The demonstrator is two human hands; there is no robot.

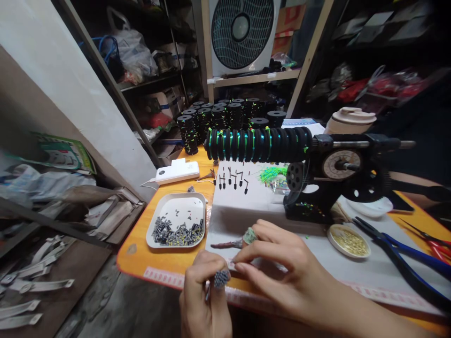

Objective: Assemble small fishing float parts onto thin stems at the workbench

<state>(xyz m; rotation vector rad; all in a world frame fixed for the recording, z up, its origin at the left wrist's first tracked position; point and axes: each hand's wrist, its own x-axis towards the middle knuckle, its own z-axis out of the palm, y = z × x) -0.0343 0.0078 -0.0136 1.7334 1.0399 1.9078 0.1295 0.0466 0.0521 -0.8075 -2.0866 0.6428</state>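
My left hand [206,300] is closed round a bundle of thin grey pieces [221,279], whose ends stick out by the thumb. Just right of it, my right hand [282,265] has thumb and index finger pinched close to the bundle; what lies between those fingertips is too small to name. A brown twisted piece with a greenish wrapped end [249,236] lies by the right hand's knuckles. At the left, a white square tray [179,201] holds many short grey and black pieces. Behind the hands, a black winding device carries a ribbed black roller [259,144] with green and blue strands.
Black spools [234,112] stand at the back, below a box fan [243,33]. A white power bank [177,172] lies behind the tray. To the right are a dish of gold bits [349,241], blue-handled pliers [398,256], red-handled scissors [437,244] and a lidded cup [350,121].
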